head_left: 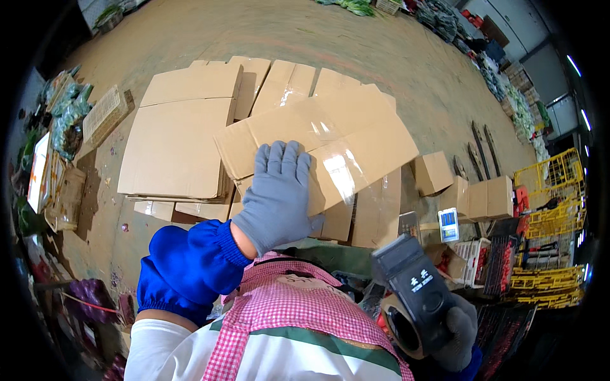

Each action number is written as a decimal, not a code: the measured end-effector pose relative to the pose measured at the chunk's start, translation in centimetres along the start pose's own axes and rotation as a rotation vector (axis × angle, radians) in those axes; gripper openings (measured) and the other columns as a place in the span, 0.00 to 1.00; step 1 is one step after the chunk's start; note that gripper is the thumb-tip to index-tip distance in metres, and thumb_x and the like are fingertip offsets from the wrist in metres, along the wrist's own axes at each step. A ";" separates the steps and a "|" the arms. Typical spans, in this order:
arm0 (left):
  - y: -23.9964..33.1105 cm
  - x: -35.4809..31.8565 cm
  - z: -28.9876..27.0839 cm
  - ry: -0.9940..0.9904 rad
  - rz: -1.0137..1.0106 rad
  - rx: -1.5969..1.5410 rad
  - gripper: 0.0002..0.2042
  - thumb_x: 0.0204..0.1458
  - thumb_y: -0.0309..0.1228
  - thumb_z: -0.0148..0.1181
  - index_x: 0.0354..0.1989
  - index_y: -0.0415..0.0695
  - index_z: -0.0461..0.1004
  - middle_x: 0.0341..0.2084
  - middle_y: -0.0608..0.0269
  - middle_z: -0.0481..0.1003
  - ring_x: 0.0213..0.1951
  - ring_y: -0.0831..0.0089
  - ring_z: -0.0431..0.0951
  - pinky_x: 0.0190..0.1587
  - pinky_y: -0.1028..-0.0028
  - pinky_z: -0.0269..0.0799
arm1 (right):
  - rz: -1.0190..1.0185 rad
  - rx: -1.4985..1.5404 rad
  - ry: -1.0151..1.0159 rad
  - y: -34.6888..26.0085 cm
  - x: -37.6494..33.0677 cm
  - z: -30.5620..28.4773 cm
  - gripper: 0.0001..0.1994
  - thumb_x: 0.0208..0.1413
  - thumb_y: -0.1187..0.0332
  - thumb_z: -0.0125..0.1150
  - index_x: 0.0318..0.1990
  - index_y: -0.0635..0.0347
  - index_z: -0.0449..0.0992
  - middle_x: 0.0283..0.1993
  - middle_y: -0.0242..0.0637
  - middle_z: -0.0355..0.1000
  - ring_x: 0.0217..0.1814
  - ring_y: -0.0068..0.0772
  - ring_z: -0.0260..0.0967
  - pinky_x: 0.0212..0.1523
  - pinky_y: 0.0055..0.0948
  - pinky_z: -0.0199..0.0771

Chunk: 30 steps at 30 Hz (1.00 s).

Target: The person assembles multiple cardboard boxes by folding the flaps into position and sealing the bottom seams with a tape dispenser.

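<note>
In the head view, the left hand, in a grey glove with a blue sleeve cover behind it, lies flat with its fingers spread on a taped cardboard box. It presses on the cardboard and grips nothing. The box sits tilted on top of a stack of flattened cartons that covers the dirt floor in front of the person. Shiny clear tape runs across its top face.

The right hand, also in a grey glove, is low at the right edge of the picture and is closed around the handle of a black tape dispenser, which carries a roll of tape under it. The dispenser is well apart from the taped box.

A pink checked apron fills the bottom middle. To the right, small folded boxes stand near yellow crates. A wooden crate lies at the left beside bagged greens.
</note>
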<state>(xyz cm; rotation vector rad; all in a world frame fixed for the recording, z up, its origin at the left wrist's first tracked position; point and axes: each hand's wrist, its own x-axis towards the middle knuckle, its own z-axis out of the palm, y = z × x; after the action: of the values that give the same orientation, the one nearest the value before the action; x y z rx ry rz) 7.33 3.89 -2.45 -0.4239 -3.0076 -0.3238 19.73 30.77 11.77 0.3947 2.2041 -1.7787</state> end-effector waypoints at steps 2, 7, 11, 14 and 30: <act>0.4 0.4 -0.2 0.002 0.014 0.002 0.48 0.39 0.54 0.63 0.62 0.28 0.55 0.62 0.32 0.54 0.65 0.39 0.51 0.67 0.49 0.39 | 0.072 0.010 0.061 1.1 -1.3 -0.3 0.30 0.51 0.47 0.52 0.43 0.73 0.73 0.33 0.40 0.75 0.31 0.27 0.72 0.31 0.23 0.71; 0.1 -0.2 -0.3 0.053 0.017 0.001 0.47 0.39 0.54 0.64 0.60 0.28 0.56 0.61 0.32 0.55 0.64 0.39 0.54 0.67 0.51 0.42 | 0.226 0.116 0.035 3.9 -0.3 -1.2 0.16 0.50 0.63 0.54 0.39 0.70 0.74 0.30 0.37 0.73 0.28 0.24 0.70 0.26 0.24 0.70; 0.4 -0.1 -0.5 0.058 0.013 0.009 0.46 0.38 0.53 0.64 0.59 0.28 0.57 0.60 0.33 0.56 0.63 0.39 0.54 0.67 0.51 0.42 | 0.196 0.149 0.039 6.8 2.3 -0.3 0.15 0.51 0.61 0.56 0.33 0.67 0.75 0.26 0.33 0.72 0.25 0.24 0.68 0.25 0.24 0.68; 0.7 -0.2 -0.6 0.092 0.023 0.008 0.46 0.37 0.52 0.65 0.58 0.28 0.58 0.59 0.34 0.58 0.62 0.41 0.56 0.66 0.52 0.45 | -0.150 -0.244 0.082 11.2 5.2 0.0 0.14 0.53 0.62 0.57 0.28 0.68 0.74 0.22 0.35 0.70 0.23 0.24 0.65 0.24 0.27 0.65; 1.7 0.0 -2.2 0.111 0.059 -0.014 0.39 0.33 0.47 0.67 0.51 0.28 0.66 0.47 0.44 0.68 0.49 0.51 0.67 0.51 0.61 0.63 | 0.244 0.453 0.002 18.1 14.9 4.0 0.14 0.53 0.62 0.61 0.37 0.67 0.76 0.31 0.33 0.75 0.28 0.25 0.73 0.30 0.24 0.73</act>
<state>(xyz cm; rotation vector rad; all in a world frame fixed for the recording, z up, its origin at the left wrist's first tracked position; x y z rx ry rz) 7.95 4.97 -0.03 -0.4789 -2.8804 -0.3514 13.07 31.13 -11.10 0.7245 1.6502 -2.1191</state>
